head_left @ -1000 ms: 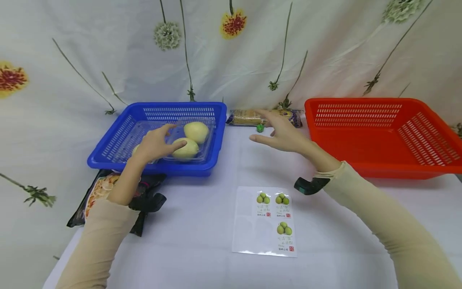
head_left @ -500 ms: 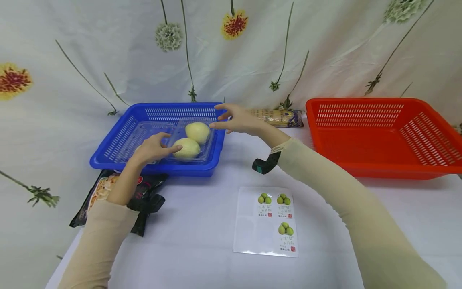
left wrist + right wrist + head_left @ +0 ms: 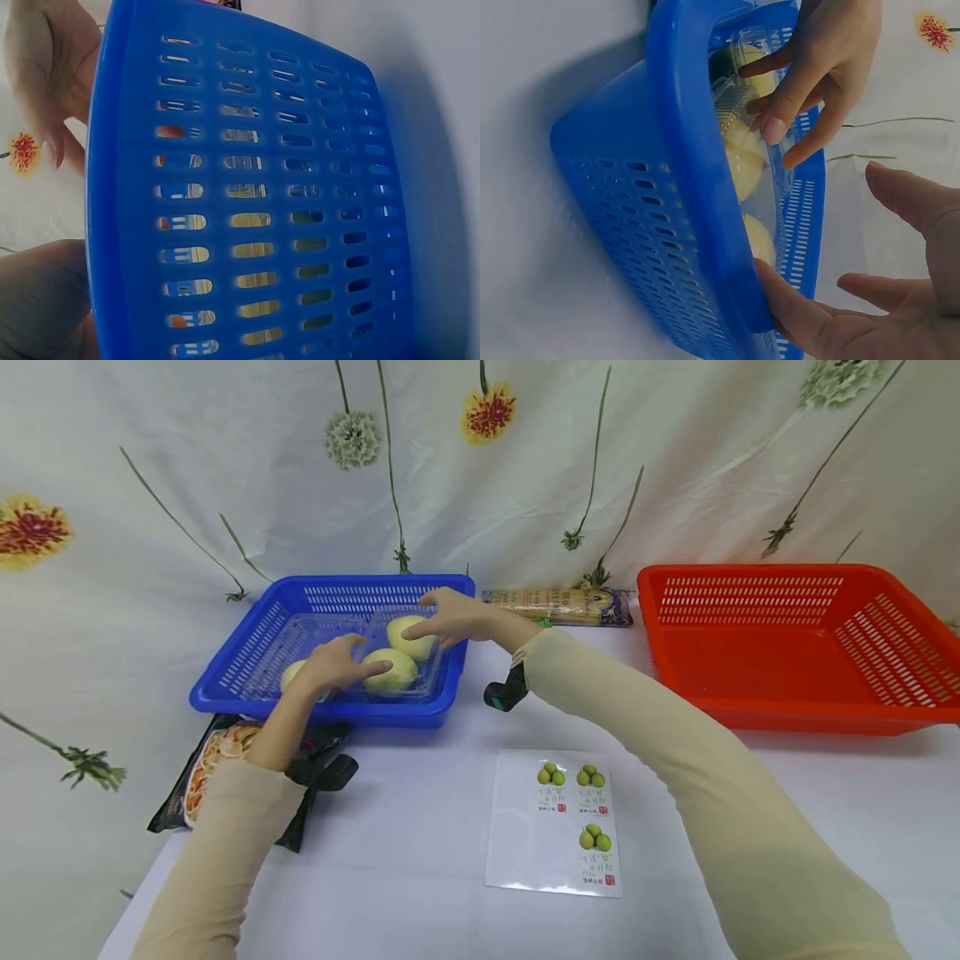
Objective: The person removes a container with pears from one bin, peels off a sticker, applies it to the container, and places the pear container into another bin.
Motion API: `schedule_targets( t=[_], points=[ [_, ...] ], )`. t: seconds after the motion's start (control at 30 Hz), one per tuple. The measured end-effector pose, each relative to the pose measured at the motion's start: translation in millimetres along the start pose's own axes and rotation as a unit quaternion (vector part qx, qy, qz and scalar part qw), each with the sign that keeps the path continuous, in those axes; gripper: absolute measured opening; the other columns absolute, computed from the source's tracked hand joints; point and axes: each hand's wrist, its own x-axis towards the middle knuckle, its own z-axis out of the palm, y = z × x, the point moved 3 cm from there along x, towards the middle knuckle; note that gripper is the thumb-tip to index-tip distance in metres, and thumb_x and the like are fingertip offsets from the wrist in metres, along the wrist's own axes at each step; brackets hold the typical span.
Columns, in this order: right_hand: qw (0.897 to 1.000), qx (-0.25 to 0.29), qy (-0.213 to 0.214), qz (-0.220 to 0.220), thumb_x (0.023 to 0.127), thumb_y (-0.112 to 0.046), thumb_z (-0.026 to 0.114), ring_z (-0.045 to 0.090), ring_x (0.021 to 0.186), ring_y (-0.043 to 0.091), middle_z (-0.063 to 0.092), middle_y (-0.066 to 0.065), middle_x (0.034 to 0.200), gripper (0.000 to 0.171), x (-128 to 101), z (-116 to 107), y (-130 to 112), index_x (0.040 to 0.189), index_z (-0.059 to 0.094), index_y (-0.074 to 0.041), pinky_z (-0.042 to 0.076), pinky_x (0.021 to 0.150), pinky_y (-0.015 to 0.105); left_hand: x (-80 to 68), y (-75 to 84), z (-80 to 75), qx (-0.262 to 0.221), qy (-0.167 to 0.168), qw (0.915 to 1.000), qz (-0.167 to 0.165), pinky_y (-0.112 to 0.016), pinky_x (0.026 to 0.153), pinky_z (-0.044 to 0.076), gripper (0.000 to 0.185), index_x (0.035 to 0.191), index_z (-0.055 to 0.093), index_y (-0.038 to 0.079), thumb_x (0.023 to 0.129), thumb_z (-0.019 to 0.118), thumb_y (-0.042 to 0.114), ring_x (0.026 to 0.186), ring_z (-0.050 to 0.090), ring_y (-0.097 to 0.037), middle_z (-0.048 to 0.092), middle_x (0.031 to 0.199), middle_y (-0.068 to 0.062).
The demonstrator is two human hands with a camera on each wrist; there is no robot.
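Observation:
A blue basket point(image 3: 375, 714) stands at the left of the table and holds a clear plastic box point(image 3: 300, 635) with three yellow fruits point(image 3: 408, 639) inside. My left hand point(image 3: 337, 664) rests on top of the box, its fingers stretched over the front fruit. My right hand point(image 3: 450, 617) reaches in from the right and touches the box's far right side above the rear fruit. In the right wrist view the left hand point(image 3: 810, 67) has its fingertips on the clear box point(image 3: 742, 142), and the right hand point(image 3: 870, 307) is spread wide with its thumb against the inside of the basket point(image 3: 667, 187).
A red basket point(image 3: 787, 693) stands at the right. A sticker sheet point(image 3: 553, 818) with green fruit pictures lies at the centre front. A dark snack packet point(image 3: 217, 760) lies under my left forearm. A wrapped biscuit pack point(image 3: 562, 603) lies by the flowered backdrop.
My right hand has swung left from the table's middle, over the blue basket's rim, down onto the clear box. My left hand has stayed on the box.

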Motion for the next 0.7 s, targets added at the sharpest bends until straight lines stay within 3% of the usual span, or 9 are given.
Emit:
schedule_targets(
  t=[0.07,0.13,0.3,0.4,0.57,0.7],
  points=[
    [1.000,-0.008,-0.007,0.017,0.091,-0.029,0.062,0.049,0.122,0.035,0.016,0.012,0.155,0.075,1.5,3.2,-4.0,0.149,0.020,-0.004,0.051,0.088,0.036,1.9,1.5,-0.2,0.008,0.001,1.0000,-0.005,-0.064,0.101,0.028,0.080,0.143,0.025,-0.010,0.092,0.053,0.045,0.127,0.029,-0.053,0.027,0.144,-0.034],
    [0.999,-0.008,-0.012,0.038,0.091,-0.030,0.062,0.046,0.125,0.035,0.017,0.012,0.155,0.077,4.6,5.4,-6.4,0.149,0.018,-0.003,0.051,0.088,0.038,3.7,3.2,-1.1,0.012,-0.002,0.9999,-0.005,-0.064,0.101,0.028,0.079,0.142,0.026,-0.010,0.092,0.052,0.045,0.127,0.029,-0.053,0.028,0.144,-0.034],
    [0.996,0.021,-0.023,0.083,0.091,-0.028,0.063,0.030,0.136,0.031,0.014,0.010,0.155,0.082,13.2,10.2,-8.5,0.150,0.011,-0.004,0.052,0.086,0.045,9.5,6.8,-6.5,-0.012,-0.032,0.9994,-0.008,-0.054,0.084,0.049,0.077,0.142,0.023,-0.011,0.094,0.051,0.042,0.118,0.042,-0.052,0.027,0.142,-0.036],
    [0.994,0.037,-0.036,0.101,0.091,-0.026,0.062,0.021,0.140,0.031,0.009,0.008,0.156,0.086,17.0,14.7,-8.0,0.151,0.004,-0.007,0.051,0.084,0.050,12.9,6.9,-10.2,-0.039,-0.064,0.9969,-0.027,-0.048,0.072,0.055,0.077,0.144,0.017,-0.010,0.095,0.050,0.040,0.115,0.045,-0.050,0.025,0.142,-0.036],
    [0.990,0.045,-0.053,0.124,0.091,-0.023,0.063,0.014,0.142,0.030,-0.002,0.002,0.158,0.092,19.9,20.9,-7.2,0.151,-0.006,-0.013,0.051,0.082,0.053,18.8,6.9,-14.9,-0.058,-0.109,0.9912,-0.047,-0.048,0.076,0.054,0.078,0.145,0.012,-0.009,0.096,0.048,0.040,0.109,0.049,-0.050,0.027,0.138,-0.035],
    [0.989,0.040,-0.049,0.132,0.091,-0.023,0.063,0.014,0.142,0.029,-0.002,0.002,0.158,0.092,21.2,22.2,-7.2,0.152,-0.005,-0.014,0.053,0.079,0.051,22.3,5.3,-15.8,-0.060,-0.127,0.9884,-0.057,-0.047,0.079,0.054,0.080,0.145,0.009,-0.010,0.096,0.048,0.041,0.109,0.050,-0.051,0.029,0.136,-0.037]
  ],
)
